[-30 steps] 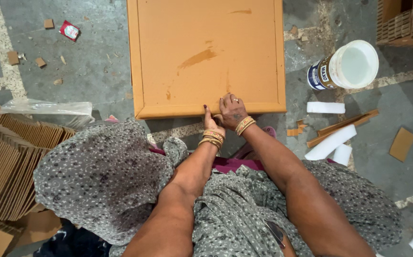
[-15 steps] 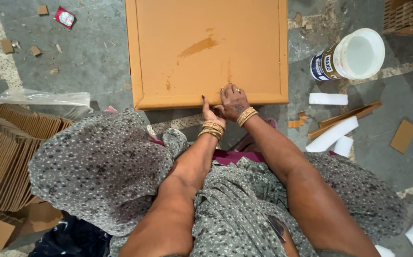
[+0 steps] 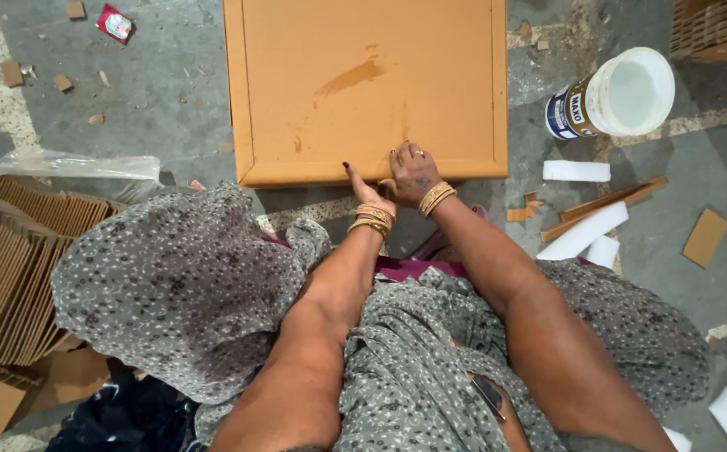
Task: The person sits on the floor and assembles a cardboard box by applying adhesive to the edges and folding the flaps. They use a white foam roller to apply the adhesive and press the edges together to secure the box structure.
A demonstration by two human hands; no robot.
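orange board (image 3: 363, 75) lies flat on the floor, upper centre, just ahead of both hands. right hand (image 3: 414, 174) presses fingers-together on its near rim; left hand (image 3: 369, 194) beside it, grip unclear.

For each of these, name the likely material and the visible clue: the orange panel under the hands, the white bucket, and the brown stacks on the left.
Orange panel: likely cardboard or paper-covered board, matte, with raised edges and darker smears. White bucket: probably plastic, smooth and slightly translucent at the rim. Brown stacks: corrugated cardboard, judging by thin layered edges and dull brown colour. Both hands, left hand and right hand, press on the panel's near edge.
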